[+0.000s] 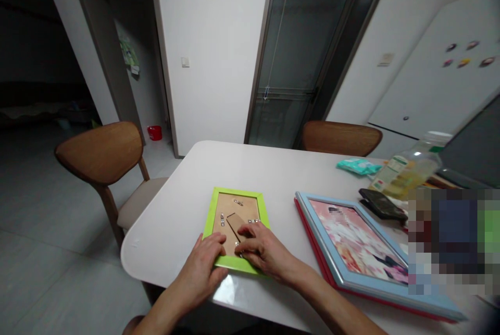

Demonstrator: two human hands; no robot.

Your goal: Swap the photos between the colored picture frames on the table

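Note:
A lime-green picture frame lies face down on the white table, its brown backboard facing up. Small metal clips sit along the backboard's edges, and a cut stand flap shows in its middle. My left hand grips the frame's lower left corner, fingers on top and thumb at the near edge. With fingertips closed together, my right hand pinches at the metal clip near the lower edge, which the fingers partly hide.
Right of the green frame, a blue picture frame rests on a red one. Beyond them are a dark phone-like object, a tilted bottle of yellow liquid and a teal packet. Wooden chairs stand around the table.

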